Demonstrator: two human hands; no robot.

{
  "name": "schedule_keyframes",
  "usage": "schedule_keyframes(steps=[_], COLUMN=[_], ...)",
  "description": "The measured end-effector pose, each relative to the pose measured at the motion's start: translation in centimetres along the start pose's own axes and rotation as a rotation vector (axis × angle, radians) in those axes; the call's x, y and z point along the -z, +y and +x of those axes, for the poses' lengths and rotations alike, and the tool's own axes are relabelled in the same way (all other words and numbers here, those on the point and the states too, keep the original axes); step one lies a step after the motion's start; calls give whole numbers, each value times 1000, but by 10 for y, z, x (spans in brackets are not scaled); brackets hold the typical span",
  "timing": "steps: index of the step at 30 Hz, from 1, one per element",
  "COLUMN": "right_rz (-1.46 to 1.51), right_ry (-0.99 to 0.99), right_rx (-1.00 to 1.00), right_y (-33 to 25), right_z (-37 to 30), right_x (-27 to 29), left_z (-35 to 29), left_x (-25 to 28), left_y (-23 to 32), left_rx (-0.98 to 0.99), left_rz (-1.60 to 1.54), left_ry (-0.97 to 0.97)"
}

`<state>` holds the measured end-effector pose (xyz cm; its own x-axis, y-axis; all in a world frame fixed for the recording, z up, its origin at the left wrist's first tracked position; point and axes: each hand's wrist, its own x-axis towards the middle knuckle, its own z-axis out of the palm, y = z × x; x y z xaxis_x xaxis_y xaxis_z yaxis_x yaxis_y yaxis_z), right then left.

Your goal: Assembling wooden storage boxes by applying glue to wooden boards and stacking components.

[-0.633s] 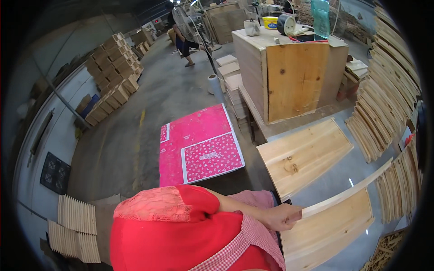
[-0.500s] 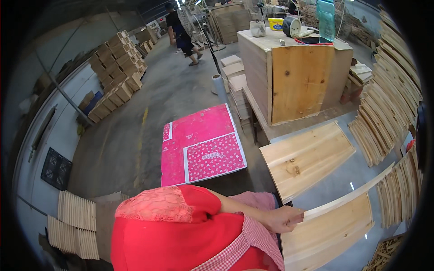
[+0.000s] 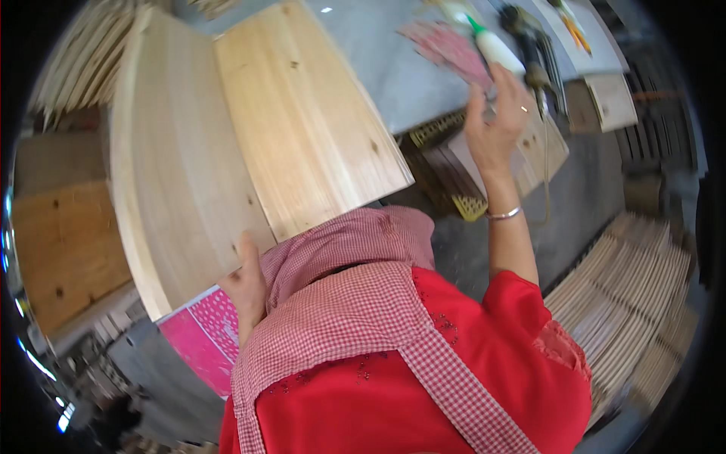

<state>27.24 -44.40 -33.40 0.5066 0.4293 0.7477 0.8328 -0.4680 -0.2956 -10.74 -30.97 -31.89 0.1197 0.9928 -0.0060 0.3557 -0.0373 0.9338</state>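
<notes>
Two pale wooden boards lie side by side in front of me: a left board (image 3: 185,159) with a raised strip (image 3: 136,250) along its outer side, and a right board (image 3: 310,125) with small knots. My left hand (image 3: 246,287) grips the near edge of the left board, thumb on top, its other fingers partly hidden. Over the table's right part my right hand (image 3: 499,125) is stretched out, fingers apart and holding nothing. Its fingertips are close to a white glue bottle (image 3: 499,53) with a green tip; whether they touch is blurred.
A pink cloth or glove (image 3: 450,49) and a dark power tool (image 3: 525,38) with a cord lie on the grey table (image 3: 408,83). Stacked slats (image 3: 620,295) stand at right, curved wood pieces (image 3: 87,57) at far left. A pink carton (image 3: 200,340) is below left.
My view has swung to the right, bringing the boards to the left and the glue bottle into sight. My right hand has come into view, reaching out; my left stays at the boards' near edge.
</notes>
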Motion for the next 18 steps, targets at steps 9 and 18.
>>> schedule_keyframes(steps=[9, 18], right_rz=[-295, -225], right_ry=[-133, -373], right_rx=[-403, -288], right_y=[96, 84], right_z=[-132, -147], right_x=[90, 58], left_z=[2, 1], left_x=[-9, -11], left_y=[-7, 5], left_rx=[-42, -33], left_rz=[-157, -97], left_ry=[-105, -53])
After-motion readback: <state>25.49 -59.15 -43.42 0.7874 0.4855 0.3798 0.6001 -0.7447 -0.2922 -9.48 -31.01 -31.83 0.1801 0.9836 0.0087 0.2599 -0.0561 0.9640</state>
